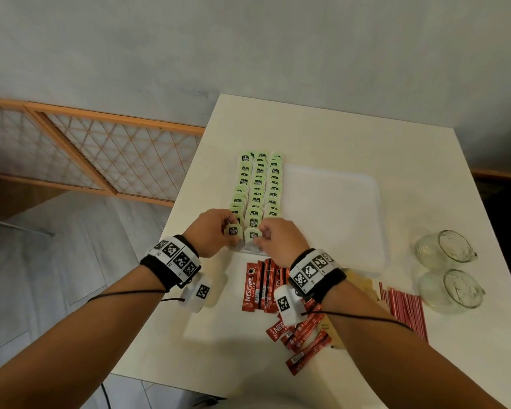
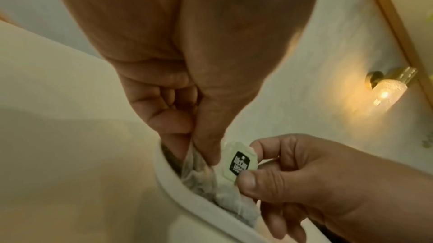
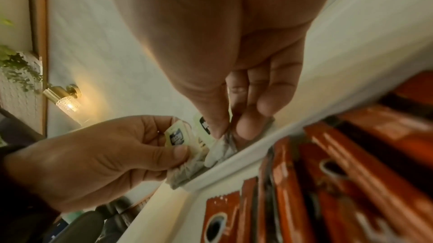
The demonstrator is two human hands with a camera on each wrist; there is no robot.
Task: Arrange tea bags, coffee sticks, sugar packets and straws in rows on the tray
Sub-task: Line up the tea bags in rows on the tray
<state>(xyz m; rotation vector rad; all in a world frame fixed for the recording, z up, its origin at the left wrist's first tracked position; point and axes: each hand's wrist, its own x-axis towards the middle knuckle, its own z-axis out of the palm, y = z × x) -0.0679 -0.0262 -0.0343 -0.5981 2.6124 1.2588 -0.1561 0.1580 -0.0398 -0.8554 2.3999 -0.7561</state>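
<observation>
Now your left hand [image 1: 211, 231] pinches one tea bag [image 1: 234, 231] and your right hand [image 1: 279, 240] its neighbour [image 1: 252, 235], both at the tray's [image 1: 337, 202] near edge, with the rows running away from you.

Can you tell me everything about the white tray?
The white tray is a smooth rectangle with rounded corners and a low raised rim, plastic by its look. It lies flat on the white table. Three rows of green-tagged tea bags fill its left side; the rest is bare. At its near-left corner, the left hand and right hand each pinch a tea bag.
</observation>
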